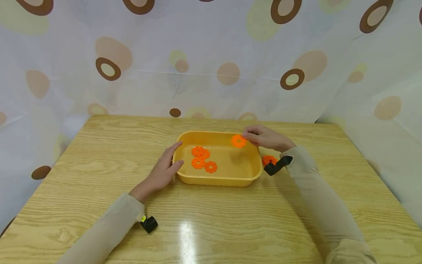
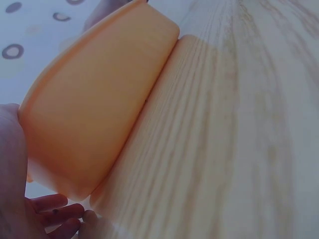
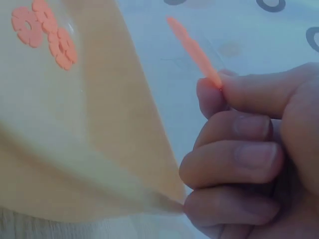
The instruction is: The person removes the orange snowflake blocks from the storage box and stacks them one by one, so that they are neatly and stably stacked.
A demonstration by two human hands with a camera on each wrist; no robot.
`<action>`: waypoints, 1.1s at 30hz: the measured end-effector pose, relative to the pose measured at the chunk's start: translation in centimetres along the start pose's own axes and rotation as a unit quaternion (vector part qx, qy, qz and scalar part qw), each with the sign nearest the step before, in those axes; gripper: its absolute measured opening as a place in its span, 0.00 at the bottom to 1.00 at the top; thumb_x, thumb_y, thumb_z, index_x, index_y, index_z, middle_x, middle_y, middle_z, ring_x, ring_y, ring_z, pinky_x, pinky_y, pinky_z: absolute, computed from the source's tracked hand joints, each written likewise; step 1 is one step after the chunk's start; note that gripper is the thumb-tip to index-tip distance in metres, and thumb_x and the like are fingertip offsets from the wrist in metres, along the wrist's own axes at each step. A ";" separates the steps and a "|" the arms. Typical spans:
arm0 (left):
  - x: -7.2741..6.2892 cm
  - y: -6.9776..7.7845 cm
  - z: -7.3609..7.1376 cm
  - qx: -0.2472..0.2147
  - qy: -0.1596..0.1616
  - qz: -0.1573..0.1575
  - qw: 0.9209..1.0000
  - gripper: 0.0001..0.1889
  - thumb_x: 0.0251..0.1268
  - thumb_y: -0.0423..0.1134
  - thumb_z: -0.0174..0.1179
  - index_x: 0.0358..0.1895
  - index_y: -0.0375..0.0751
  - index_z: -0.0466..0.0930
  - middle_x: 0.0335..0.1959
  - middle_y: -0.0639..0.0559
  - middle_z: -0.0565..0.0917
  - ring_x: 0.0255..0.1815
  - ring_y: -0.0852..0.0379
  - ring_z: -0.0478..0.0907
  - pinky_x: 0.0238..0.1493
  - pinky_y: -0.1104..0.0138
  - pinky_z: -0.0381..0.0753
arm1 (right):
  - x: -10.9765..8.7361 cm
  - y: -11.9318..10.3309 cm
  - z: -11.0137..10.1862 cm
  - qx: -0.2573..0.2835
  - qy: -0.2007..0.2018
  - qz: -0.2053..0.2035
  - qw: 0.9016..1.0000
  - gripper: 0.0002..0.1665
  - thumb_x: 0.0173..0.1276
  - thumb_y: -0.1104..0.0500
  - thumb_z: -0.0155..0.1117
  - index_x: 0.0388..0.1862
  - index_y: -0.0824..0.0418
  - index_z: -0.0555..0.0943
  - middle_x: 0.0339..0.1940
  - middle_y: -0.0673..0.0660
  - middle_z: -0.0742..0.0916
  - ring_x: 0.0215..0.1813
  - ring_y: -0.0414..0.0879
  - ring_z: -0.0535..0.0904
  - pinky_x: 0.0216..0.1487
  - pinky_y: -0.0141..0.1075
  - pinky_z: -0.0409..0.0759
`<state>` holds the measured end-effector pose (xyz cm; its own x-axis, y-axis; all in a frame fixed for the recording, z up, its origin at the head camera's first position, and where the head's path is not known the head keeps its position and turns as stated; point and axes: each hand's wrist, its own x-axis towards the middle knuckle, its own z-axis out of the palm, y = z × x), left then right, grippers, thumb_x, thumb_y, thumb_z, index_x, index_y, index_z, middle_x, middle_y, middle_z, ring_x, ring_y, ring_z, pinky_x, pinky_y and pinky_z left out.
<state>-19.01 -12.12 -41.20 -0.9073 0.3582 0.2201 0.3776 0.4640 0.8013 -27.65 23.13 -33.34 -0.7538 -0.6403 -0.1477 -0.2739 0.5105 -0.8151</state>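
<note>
Nearest, on the table point(image 1: 211, 205), the black camera point(image 1: 149, 224) on the left wrist is well apart from the basin and seems little threat. Beyond it the left hand point(image 1: 161, 170) lies against the basin's left end, fingers and thumb spread, the thumb over the rim; how firmly it presses I cannot tell, but a hard push could slide or tip the yellow basin point(image 1: 215, 181). Just beside the basin's right end lie more orange discs point(image 1: 267, 158), partly hidden by the right wrist's camera point(image 1: 275, 167); a low sweep of that wrist could catch and scatter them. Inside, toward the left, at least four flat notched discs point(image 1: 210, 171) lie, some overlapping, so one dropped on them might rest askew or, I judge, bounce aside. Farther back the right hand point(image 1: 265, 137) pinches one disc point(image 1: 239, 145) by its edge between thumb and finger, above the basin's far right part; a thin hold like that could let it twist or slip early, and, were the hand to drift back toward the patterned cloth point(image 1: 204, 40), the disc could land behind the far rim
</note>
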 end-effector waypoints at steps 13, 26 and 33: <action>0.0 0.0 0.0 0.000 0.002 0.001 1.000 0.31 0.72 0.39 0.48 0.75 0.38 0.51 0.68 0.33 0.62 0.57 0.42 0.65 0.56 0.52 0.67 | -1.9 1.2 -0.3 0.039 0.019 0.004 0.999 0.19 0.79 0.54 0.44 0.35 0.69 0.69 0.18 0.53 0.64 0.19 0.45 0.56 0.27 0.33 0.61; 0.0 0.0 0.1 -0.010 -0.007 -0.006 1.000 0.31 0.72 0.39 0.47 0.75 0.38 0.50 0.70 0.33 0.60 0.63 0.41 0.64 0.62 0.48 0.66 | -4.4 3.4 -0.2 0.052 0.037 -0.011 0.998 0.19 0.79 0.53 0.42 0.31 0.65 0.67 0.16 0.53 0.62 0.18 0.47 0.55 0.26 0.38 0.60; 0.0 0.0 0.1 -0.006 -0.001 -0.006 1.000 0.31 0.72 0.38 0.48 0.75 0.38 0.51 0.67 0.33 0.62 0.54 0.43 0.65 0.53 0.54 0.67 | -5.6 5.3 -0.5 0.100 0.042 -0.022 0.994 0.20 0.80 0.55 0.40 0.31 0.68 0.63 0.16 0.54 0.61 0.17 0.48 0.53 0.25 0.44 0.54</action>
<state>-19.00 -12.02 -41.30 -0.9115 0.3539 0.2094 0.3642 0.4580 0.8109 -25.17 29.75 -36.53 -0.7934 -0.6047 -0.0693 -0.1897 0.3538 -0.9159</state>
